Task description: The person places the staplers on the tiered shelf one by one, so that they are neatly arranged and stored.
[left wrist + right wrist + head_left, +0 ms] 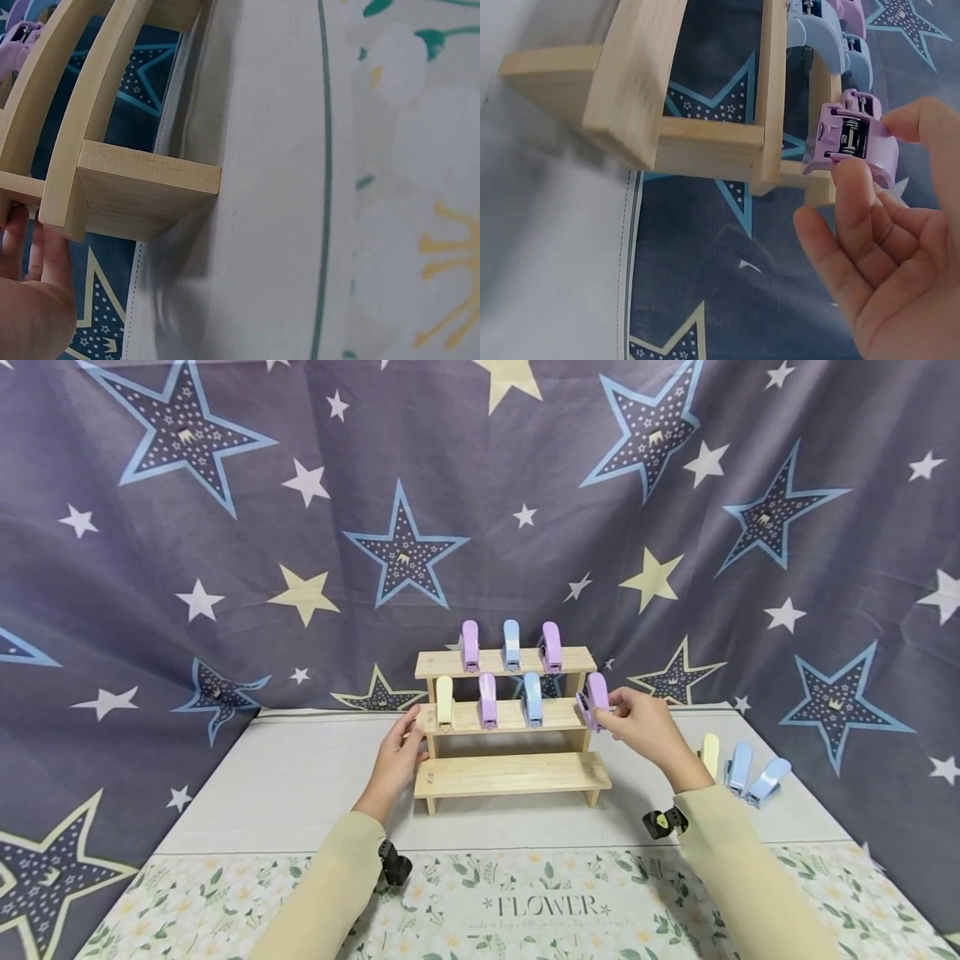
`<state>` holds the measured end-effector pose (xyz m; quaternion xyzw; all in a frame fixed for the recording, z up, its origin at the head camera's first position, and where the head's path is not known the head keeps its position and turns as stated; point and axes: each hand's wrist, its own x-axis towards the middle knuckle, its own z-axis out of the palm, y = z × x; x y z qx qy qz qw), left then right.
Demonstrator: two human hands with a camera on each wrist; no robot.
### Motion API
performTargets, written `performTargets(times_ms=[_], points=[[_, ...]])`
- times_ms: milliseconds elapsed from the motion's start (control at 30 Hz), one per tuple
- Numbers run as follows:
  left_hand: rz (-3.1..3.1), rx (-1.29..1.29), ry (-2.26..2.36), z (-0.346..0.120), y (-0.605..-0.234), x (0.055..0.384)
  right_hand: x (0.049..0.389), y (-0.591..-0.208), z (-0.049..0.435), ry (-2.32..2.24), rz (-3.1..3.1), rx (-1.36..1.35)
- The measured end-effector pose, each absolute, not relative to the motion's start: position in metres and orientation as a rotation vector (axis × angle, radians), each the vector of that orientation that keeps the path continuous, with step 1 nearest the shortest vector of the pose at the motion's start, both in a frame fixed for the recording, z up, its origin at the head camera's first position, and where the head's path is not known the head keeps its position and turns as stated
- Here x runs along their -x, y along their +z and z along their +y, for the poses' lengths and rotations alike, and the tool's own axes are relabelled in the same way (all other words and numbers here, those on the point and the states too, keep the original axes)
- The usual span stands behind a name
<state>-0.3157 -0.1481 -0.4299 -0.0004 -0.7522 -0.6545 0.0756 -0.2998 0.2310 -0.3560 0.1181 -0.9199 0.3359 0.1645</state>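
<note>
A three-tier wooden display stand (513, 775) holds small upright staplers on its top and middle shelves. My right hand (647, 727) pinches a purple stapler (597, 695) at the right end of the middle shelf; the right wrist view shows thumb and fingers on this purple stapler (851, 139). To its left on that shelf are a blue stapler (532, 700), a purple stapler (488, 702) and a yellow stapler (445, 702). My left hand (395, 757) touches the stand's left end at the middle shelf, its visible fingers (55, 259) fairly straight and their tips partly hidden.
On the top shelf stand a purple stapler (470, 646), a blue stapler (512, 645) and another purple stapler (551, 646). Right of the stand, a yellow stapler (709, 752) and two blue staplers (740, 766) lie on the white table mat (315, 785). A starry curtain (247, 552) hangs behind.
</note>
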Motion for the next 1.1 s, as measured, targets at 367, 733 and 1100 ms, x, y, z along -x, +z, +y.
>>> performTargets(times_ms=[367, 733, 1100], points=[[-2.263, 0.000, -1.957, -0.149, -0.430, 0.316, 0.316, -0.360, 0.216, 0.924, -2.677, -0.304], [-2.264, 0.002, -1.955, -0.148, -0.428, 0.315, 0.322, -0.359, 0.212, 0.905, -2.699, -0.293], [-2.266, 0.011, -1.960, -0.148, -0.429, 0.315, 0.325, -0.361, 0.212, 0.936, -2.719, -0.287]])
